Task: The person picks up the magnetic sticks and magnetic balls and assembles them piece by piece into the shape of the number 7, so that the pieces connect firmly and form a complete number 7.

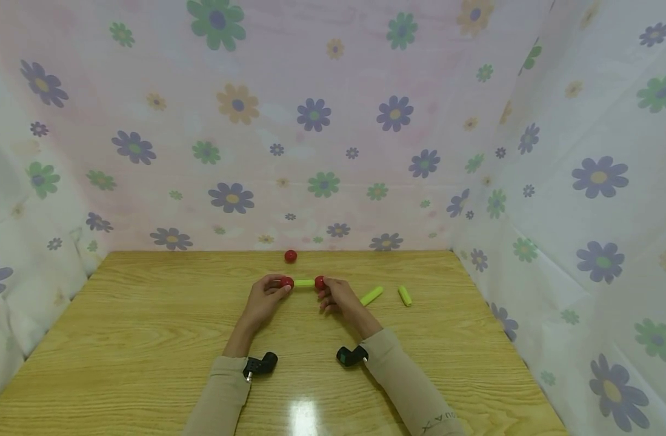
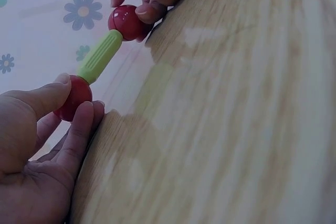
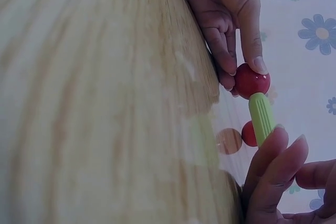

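My left hand (image 1: 260,300) pinches a glossy red ball (image 2: 74,99) between thumb and fingers. From that ball a short ribbed lime-green rod (image 2: 101,56) runs across to a second red ball (image 2: 126,22), joined end to end. The second ball is held in the fingertips of my right hand (image 1: 340,298). In the head view the rod (image 1: 304,283) lies level between the two hands, low over the wooden table. My right fingers hide the second ball in the right wrist view.
A loose red ball (image 1: 291,256) sits near the table's back edge. Right of my right hand lie a longer green rod (image 1: 372,295), partly covered by that hand, and a shorter green rod (image 1: 405,295). Flower-patterned cloth (image 1: 311,169) stands around the wooden table (image 1: 163,339).
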`<state>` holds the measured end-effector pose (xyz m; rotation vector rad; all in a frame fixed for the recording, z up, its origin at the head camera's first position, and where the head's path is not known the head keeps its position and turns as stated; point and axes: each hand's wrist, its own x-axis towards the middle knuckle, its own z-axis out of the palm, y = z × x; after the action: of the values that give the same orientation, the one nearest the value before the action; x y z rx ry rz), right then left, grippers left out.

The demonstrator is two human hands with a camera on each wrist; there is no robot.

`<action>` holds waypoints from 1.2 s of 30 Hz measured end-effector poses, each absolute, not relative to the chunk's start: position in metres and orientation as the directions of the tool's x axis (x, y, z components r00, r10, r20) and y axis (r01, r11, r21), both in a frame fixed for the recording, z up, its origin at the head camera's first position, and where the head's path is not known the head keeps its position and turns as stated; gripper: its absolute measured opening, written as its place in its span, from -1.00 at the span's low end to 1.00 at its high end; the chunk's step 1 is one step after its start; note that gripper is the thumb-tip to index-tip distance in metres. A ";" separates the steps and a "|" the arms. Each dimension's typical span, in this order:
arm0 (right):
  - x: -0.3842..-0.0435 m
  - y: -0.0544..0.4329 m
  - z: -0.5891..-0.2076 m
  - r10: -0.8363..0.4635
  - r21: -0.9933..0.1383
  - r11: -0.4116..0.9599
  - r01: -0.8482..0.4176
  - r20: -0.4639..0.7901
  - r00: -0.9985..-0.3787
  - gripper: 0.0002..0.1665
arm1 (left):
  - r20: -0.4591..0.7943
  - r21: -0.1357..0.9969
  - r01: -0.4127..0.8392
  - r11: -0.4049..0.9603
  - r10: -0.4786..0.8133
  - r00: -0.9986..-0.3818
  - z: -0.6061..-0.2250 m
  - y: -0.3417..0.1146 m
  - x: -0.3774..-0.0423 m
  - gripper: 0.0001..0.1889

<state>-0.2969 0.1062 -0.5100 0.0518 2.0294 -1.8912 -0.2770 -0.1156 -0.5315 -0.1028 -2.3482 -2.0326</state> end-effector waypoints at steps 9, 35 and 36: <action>-0.295 0.108 -0.511 -0.223 -0.963 0.110 0.248 -0.267 -0.938 -0.49 | 0.064 0.986 0.066 0.154 0.015 -0.998 -0.534 -0.115 -0.279 -0.59; -0.279 0.115 -0.508 -0.248 -0.964 0.094 0.247 -0.263 -0.932 -0.18 | 0.057 0.987 0.056 0.147 -0.001 -0.998 -0.535 -0.112 -0.280 -0.62; -0.278 0.116 -0.507 -0.253 -0.963 0.101 0.251 -0.269 -0.929 -0.17 | 0.056 0.988 0.055 0.146 -0.002 -0.998 -0.534 -0.112 -0.280 -0.63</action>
<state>-0.2776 0.1161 -0.5067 -0.0018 2.0188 -1.8863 -0.2799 -0.1121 -0.5342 -0.0546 -2.3449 -2.0236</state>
